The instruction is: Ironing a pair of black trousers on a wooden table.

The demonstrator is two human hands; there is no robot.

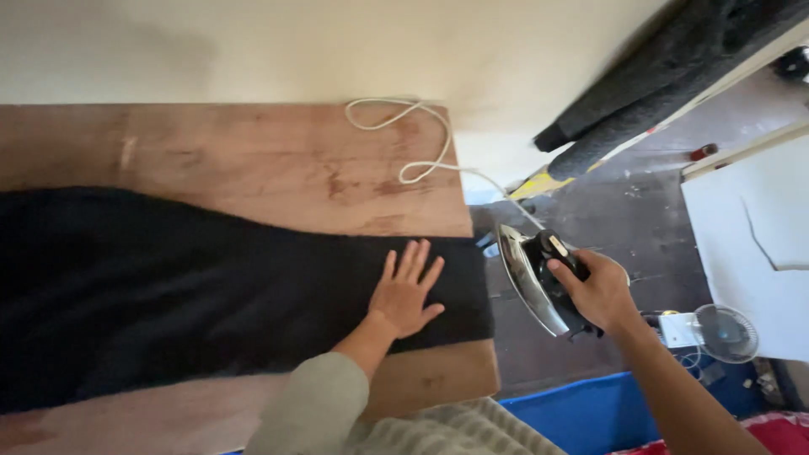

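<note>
The left hand point(406, 291) lies flat, fingers spread, palm down on the black cloth point(194, 295), close to the cloth's right end and near the right edge of the wooden surface point(253, 156). The cloth runs as a wide band from the left side of the view to that right edge, overhanging it slightly; bare wood shows along the far edge and in a narrower strip along the near edge. The right hand point(600, 291) has its grip pressed around the handle of a black iron point(539, 282), held in the air just past the surface's right edge, soleplate tilted toward the cloth and apart from it. A white cord point(413, 139) loops over the far right corner and trails toward the iron. Below the iron is dark floor point(640, 211), with a small fan point(725, 333) near the right wrist.
</note>
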